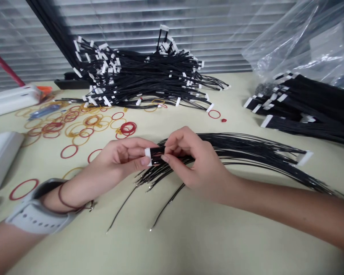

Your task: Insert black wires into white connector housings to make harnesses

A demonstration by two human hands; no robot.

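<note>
Both hands point(123, 156) point(193, 162) pinch black wire bundle point(246, 151); rubber bands point(74, 128) nearby

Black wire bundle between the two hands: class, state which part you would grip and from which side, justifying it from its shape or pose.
Probably grip the wire bundle at its tight neck beside the white connector, where the left hand and right hand pinch it, coming from above. Rightwards the strands fan out over the table; lower-left, loose ends splay, so grips there would miss some.
</note>
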